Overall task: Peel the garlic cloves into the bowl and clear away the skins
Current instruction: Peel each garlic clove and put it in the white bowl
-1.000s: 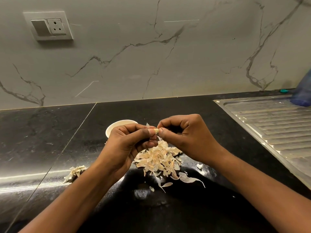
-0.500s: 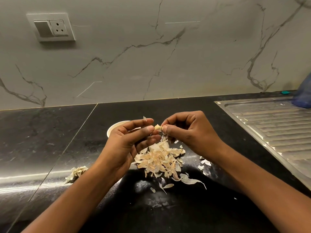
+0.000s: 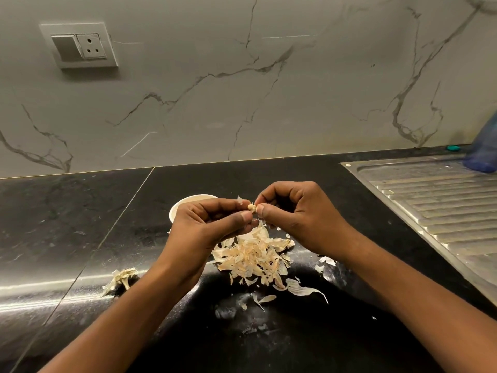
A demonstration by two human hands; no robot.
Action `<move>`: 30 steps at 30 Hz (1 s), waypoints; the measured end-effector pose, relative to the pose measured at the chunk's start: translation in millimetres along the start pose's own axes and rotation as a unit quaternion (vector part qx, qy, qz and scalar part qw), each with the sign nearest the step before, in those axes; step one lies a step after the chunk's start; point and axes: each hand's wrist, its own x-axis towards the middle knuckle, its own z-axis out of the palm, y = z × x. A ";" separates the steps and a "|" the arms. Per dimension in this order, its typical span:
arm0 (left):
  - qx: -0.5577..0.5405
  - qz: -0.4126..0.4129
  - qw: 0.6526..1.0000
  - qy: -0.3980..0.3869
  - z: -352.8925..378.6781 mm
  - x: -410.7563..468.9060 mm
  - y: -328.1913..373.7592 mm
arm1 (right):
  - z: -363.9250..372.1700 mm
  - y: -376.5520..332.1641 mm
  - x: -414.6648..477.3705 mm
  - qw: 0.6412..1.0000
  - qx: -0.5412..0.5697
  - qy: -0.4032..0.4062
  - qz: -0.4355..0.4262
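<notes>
1. Black desk (image 3: pixel 80 211), towards its back edge: your left hand (image 3: pixel 207 227) and right hand (image 3: pixel 298 219) pinch one garlic clove (image 3: pixel 252 207) in curled fingers (image 3: pixel 243 218), above the skins (image 3: pixel 252 257), beside the bowl (image 3: pixel 178 208).
2. Likely light and slippery; hold its ends.

Switch-socket plate (image 3: pixel 78 45) on marble wall (image 3: pixel 242 103); steel drainboard (image 3: pixel 443 211) at right, blue bottle (image 3: pixel 484 146) on it.

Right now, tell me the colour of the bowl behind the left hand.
Off-white bowl, best seen in the head view, partly hidden by the left hand.
</notes>
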 end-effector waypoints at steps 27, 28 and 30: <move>-0.103 -0.065 0.992 0.035 0.3 3.0 3.0 | -12.3 -4.3 -1.3 0.999 -0.024 0.019 -0.039; -0.092 -0.055 0.994 0.033 1.0 2.9 2.0 | -10.9 -4.5 -2.1 0.999 -0.022 0.015 -0.040; -0.082 -0.034 0.996 0.027 2.4 1.8 -0.4 | -6.6 -4.9 -3.5 0.999 -0.024 0.005 -0.047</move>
